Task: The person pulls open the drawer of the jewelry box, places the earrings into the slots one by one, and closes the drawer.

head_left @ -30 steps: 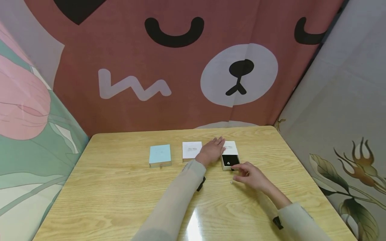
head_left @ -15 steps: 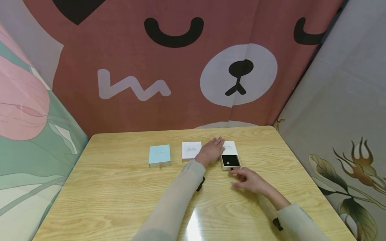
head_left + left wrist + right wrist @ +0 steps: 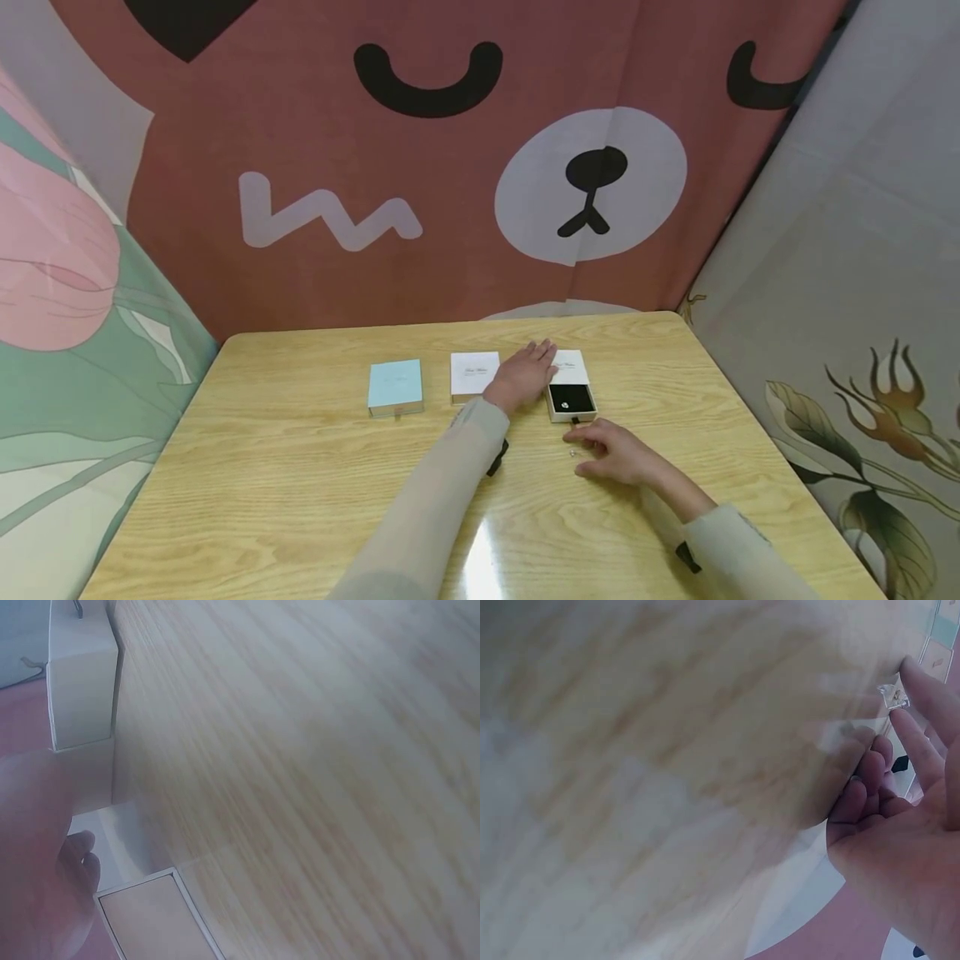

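Observation:
My left hand [image 3: 521, 377] lies with straight fingers over the left edge of a white lidded jewelry box [image 3: 570, 367]. The black-lined drawer [image 3: 576, 397] of that box is pulled out toward me, and a small shiny stud [image 3: 565, 405] sits in it. Just in front of the drawer, a small clear sparkling piece [image 3: 573, 453] is on the table, too small to identify surely. The right hand [image 3: 618, 454] has its forefinger and thumb spread on either side of that piece, also seen near the fingertips in the right wrist view.
Left of the open box stand a second white box [image 3: 474, 372], partly behind my left wrist, and a light blue box [image 3: 395, 386]. All are on a wooden table [image 3: 285, 467]. Printed cloths hang behind and at both sides.
My right hand has drawn back from the drawer's front toward me, and its forefinger and thumb have spread around the small sparkling piece. The left hand has stayed on the box.

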Demonstrator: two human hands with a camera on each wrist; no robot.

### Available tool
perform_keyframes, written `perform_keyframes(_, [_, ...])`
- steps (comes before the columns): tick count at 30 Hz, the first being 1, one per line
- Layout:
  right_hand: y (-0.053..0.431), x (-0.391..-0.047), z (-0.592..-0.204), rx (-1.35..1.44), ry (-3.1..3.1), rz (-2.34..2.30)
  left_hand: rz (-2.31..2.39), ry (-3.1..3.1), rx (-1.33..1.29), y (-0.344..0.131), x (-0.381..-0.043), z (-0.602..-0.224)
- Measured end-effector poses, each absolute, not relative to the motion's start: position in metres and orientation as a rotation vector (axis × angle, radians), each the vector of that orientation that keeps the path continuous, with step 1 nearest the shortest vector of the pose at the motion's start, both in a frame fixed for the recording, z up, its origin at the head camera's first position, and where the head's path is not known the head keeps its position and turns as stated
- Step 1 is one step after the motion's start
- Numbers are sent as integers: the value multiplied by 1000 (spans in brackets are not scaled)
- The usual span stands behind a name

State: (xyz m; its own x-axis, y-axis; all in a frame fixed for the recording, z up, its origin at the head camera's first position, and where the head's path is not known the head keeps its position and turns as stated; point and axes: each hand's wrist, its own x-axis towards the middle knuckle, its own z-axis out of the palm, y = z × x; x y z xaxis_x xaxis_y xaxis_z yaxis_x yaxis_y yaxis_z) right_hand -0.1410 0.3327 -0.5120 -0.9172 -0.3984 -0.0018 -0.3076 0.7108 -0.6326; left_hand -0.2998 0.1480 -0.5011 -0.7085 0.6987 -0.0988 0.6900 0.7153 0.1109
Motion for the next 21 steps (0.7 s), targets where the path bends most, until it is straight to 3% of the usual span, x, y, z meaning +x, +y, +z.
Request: perform_keyframes(21, [324, -143, -509, -508, 2817, -955, 78, 2797, 1159, 147, -297, -496])
